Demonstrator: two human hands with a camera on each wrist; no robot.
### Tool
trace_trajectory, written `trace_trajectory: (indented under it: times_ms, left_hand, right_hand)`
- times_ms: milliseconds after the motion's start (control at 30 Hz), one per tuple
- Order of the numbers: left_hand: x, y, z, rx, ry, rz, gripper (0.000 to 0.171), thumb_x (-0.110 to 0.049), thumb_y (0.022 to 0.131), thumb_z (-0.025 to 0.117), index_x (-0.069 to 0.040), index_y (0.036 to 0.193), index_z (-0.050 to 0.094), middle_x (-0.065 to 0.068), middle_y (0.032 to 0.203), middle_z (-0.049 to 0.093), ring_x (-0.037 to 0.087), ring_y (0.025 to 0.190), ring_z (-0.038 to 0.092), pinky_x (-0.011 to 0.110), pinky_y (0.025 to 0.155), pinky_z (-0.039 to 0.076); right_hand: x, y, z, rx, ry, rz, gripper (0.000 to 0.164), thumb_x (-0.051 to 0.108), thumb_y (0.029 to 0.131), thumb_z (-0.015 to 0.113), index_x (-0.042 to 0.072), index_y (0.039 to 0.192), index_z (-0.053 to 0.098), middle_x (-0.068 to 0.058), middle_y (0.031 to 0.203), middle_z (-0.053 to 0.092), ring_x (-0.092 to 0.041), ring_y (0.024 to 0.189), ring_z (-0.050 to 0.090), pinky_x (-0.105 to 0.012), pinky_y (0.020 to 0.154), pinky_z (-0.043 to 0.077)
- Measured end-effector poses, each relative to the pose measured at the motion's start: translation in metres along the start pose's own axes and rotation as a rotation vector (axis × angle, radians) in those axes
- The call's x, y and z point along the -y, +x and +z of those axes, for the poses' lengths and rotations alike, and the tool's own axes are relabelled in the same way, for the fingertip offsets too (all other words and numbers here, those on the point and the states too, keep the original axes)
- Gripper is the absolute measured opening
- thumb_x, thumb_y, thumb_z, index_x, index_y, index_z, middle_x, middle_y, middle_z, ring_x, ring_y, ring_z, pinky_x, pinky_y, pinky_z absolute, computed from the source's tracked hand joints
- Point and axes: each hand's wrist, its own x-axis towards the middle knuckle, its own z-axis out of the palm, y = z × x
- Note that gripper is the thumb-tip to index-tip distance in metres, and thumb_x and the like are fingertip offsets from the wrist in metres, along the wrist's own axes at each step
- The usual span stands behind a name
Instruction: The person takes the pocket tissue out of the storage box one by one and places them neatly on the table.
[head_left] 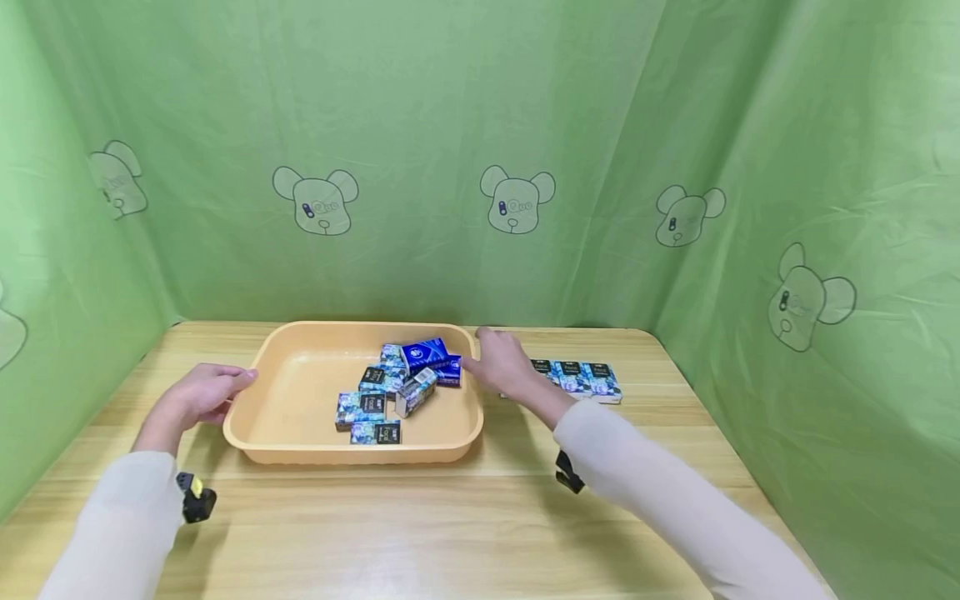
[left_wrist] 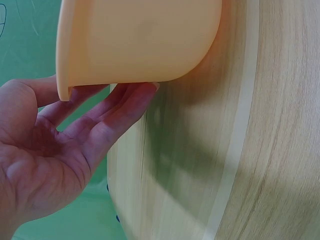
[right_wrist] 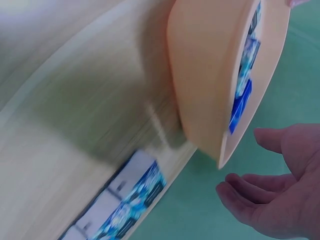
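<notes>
A shallow peach plastic tray [head_left: 288,400] stands on the table in the head view, with several patterned small tissue packs [head_left: 362,408] and a dark blue pack [head_left: 424,353] heaped in its right half. My left hand [head_left: 198,396] holds the tray's left rim. In the left wrist view, the fingers [left_wrist: 122,112] of that hand reach beneath the rim, against the outer wall. At the far right corner of the tray is my right hand [head_left: 510,362]. The right wrist view shows its thumb and fingers [right_wrist: 237,200] spread, loosely bent and apart from the rim, with nothing between them.
To the right of the tray, a row of patterned tissue packs [head_left: 573,379] lies on the wooden table [head_left: 337,525], partly behind my right hand and forearm. A green curtain [head_left: 420,275] with bear-head outlines encloses the table at the back and sides.
</notes>
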Motion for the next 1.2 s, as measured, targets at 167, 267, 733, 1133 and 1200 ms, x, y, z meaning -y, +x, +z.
trace_trajectory:
  times_ms: [167, 267, 733, 1133, 1200]
  left_hand:
    - [0.001, 0.0, 0.0, -0.002, -0.001, 0.004, 0.067, -0.033, 0.109, 0.044, 0.017, 0.151, 0.026, 0.019, 0.111, 0.068, 0.011, 0.079, 0.068, 0.032, 0.071, 0.062]
    - [0.001, 0.0, -0.001, -0.005, 0.007, 0.002, 0.067, -0.033, 0.109, 0.044, 0.016, 0.151, 0.026, 0.021, 0.114, 0.068, 0.01, 0.079, 0.068, 0.032, 0.07, 0.061]
    - [0.001, -0.001, 0.0, -0.009, 0.005, 0.0, 0.068, -0.035, 0.108, 0.044, 0.016, 0.151, 0.028, 0.019, 0.112, 0.069, 0.01, 0.078, 0.068, 0.031, 0.068, 0.061]
    - [0.001, -0.001, 0.001, -0.01, 0.005, -0.003, 0.068, -0.035, 0.108, 0.044, 0.015, 0.151, 0.028, 0.018, 0.112, 0.069, 0.01, 0.078, 0.067, 0.031, 0.069, 0.061]
    - [0.001, -0.001, 0.0, -0.009, 0.005, -0.003, 0.068, -0.035, 0.109, 0.044, 0.015, 0.151, 0.027, 0.016, 0.111, 0.069, 0.01, 0.078, 0.067, 0.031, 0.068, 0.061]
  right_hand:
    - [0.018, -0.002, 0.008, 0.023, 0.032, -0.008, 0.068, 0.036, 0.095, 0.073, -0.007, 0.142, 0.049, -0.026, 0.122, 0.067, -0.029, 0.093, 0.071, -0.034, 0.079, 0.062]
    - [0.025, -0.003, 0.013, 0.033, 0.035, -0.038, 0.07, 0.038, 0.095, 0.072, -0.006, 0.143, 0.048, -0.026, 0.124, 0.066, -0.031, 0.094, 0.07, -0.037, 0.081, 0.061]
    - [0.047, -0.009, 0.038, 0.122, 0.006, -0.108, 0.059, 0.03, 0.096, 0.072, 0.001, 0.143, 0.052, -0.021, 0.135, 0.062, -0.034, 0.117, 0.064, -0.041, 0.094, 0.058]
    - [0.054, -0.015, 0.046, 0.18, -0.083, -0.122, 0.06, 0.038, 0.095, 0.071, 0.008, 0.144, 0.053, -0.016, 0.142, 0.059, -0.036, 0.137, 0.051, -0.049, 0.114, 0.043]
    - [0.054, -0.015, 0.046, 0.178, -0.086, -0.126, 0.061, 0.039, 0.094, 0.072, 0.007, 0.143, 0.054, -0.016, 0.138, 0.062, -0.035, 0.132, 0.055, -0.047, 0.11, 0.048]
